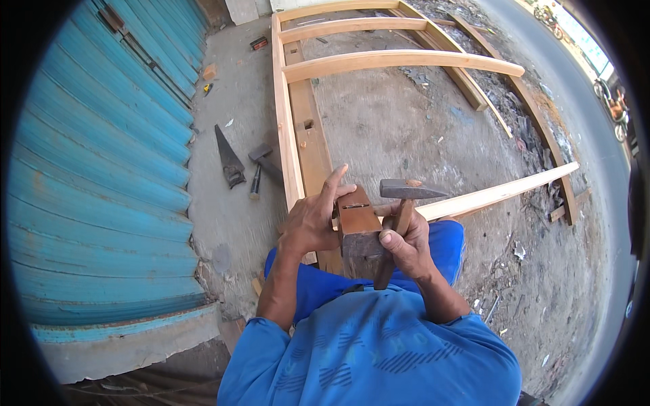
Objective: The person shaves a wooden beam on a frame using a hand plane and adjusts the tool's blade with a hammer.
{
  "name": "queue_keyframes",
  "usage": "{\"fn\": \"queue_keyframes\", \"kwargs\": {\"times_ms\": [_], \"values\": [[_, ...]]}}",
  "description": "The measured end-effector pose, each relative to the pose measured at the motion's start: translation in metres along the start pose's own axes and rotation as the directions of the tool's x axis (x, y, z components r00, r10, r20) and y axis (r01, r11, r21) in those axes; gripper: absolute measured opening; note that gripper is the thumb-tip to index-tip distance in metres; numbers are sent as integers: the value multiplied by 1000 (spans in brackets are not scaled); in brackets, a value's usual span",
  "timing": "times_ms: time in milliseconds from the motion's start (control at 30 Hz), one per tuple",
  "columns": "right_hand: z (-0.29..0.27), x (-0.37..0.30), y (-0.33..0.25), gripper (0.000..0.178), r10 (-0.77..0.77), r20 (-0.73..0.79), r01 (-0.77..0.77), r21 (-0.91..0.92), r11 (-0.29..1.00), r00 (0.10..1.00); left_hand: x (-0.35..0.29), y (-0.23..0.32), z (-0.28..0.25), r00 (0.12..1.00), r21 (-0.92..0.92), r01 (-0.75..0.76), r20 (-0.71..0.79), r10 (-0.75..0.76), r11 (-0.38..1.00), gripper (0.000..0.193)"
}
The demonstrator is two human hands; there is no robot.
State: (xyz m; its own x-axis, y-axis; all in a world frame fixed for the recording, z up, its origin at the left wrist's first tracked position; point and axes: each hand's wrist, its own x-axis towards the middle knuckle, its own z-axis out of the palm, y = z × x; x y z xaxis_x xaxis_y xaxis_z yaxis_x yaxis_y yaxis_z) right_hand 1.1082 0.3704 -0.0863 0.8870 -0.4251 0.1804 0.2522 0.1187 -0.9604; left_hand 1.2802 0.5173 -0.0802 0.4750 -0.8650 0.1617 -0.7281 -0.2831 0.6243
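My left hand (313, 220) grips the side of a brown wooden hand plane (359, 215), its index finger stretched out past the far end. The plane is tilted up in front of my chest, with a narrow slot showing across its face. In my right hand (412, 249) is a hammer (403, 215), its handle upright and its dark steel head on top. The right fingers and thumb wrap the handle close beside the plane, and some of them are hidden behind it.
A pale wooden frame (288, 135) with curved crosspieces lies ahead. Left of it on the concrete are a handsaw (229, 159), a second hammer (263, 155) and a chisel-like tool (255, 183). A blue corrugated metal shutter (101, 183) stands at left; a road (575, 101) runs along the right.
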Motion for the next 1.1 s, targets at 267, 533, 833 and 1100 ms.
{"fn": "queue_keyframes", "kwargs": {"times_ms": [267,533,833,1100], "values": [[1,6,10,43,18,-13,-19,-79,997,1000,-4,-17,14,998,-74,37,47,-33,997,124],[6,6,7,45,134,-19,-135,-21,991,991,-8,-21,10,994,-83,78,80,-71,994,125],[1,10,9,46,110,26,-108,-66,992,994,-6,-24,15,996,-123,64,77,-55,990,125],[7,4,17,34,-76,-54,52,-351,935,996,-19,-52,56,955,-817,83,-97,-279,571,44]]}}
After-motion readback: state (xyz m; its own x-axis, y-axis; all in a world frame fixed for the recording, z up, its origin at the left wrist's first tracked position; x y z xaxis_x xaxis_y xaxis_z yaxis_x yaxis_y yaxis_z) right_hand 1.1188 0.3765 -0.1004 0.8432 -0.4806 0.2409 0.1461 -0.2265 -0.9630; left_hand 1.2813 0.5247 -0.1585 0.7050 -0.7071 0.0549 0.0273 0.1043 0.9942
